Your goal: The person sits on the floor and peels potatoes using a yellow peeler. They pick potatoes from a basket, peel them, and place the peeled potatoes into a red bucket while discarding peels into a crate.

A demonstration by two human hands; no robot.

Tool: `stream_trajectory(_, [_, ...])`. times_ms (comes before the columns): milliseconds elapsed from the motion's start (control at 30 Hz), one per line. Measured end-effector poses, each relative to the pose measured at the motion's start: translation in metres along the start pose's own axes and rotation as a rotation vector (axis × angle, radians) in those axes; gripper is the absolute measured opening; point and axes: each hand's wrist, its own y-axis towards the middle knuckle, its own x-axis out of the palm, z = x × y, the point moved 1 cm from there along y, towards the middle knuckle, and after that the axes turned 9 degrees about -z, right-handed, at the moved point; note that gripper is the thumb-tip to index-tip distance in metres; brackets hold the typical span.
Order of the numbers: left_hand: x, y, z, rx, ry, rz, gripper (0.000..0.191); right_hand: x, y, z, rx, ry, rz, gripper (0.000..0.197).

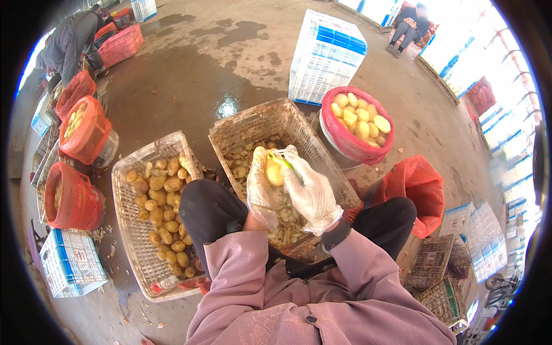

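Observation:
Between my hands, above a dirty plastic crate (241, 115), is a partly peeled potato (274, 171). My left hand (260, 185), in a thin clear glove, holds it from the left. My right hand (311, 189), gloved too, is closed on a green-handled peeler (282, 161), whose metal end lies at the top of the potato. Peelings (286, 217) cover the bottom of the crate. To the left, a second crate (125, 241) holds many unpeeled potatoes (166, 202). Peeled potatoes (362, 116) fill a bucket lined with red mesh (330, 97) at the right.
A white and blue crate stack (327, 56) stands beyond the bucket. An open red mesh bag (414, 189) is by my right knee. Red-lined buckets (88, 129) stand at the left. One person (77, 43) bends over at the upper left; another (407, 28) sits at the upper right.

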Motion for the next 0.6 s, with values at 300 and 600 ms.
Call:
stream_trajectory(300, [0.01,-0.013,0.012,-0.086,-0.148,0.132,0.035,0.014,-0.041,-0.015,0.012,-0.066,0.003,0.032])
stream_trajectory(600, [0.006,0.0,0.021,-0.163,-0.108,0.142,0.051,0.01,-0.083,0.017,0.11,0.174,0.013,0.038])
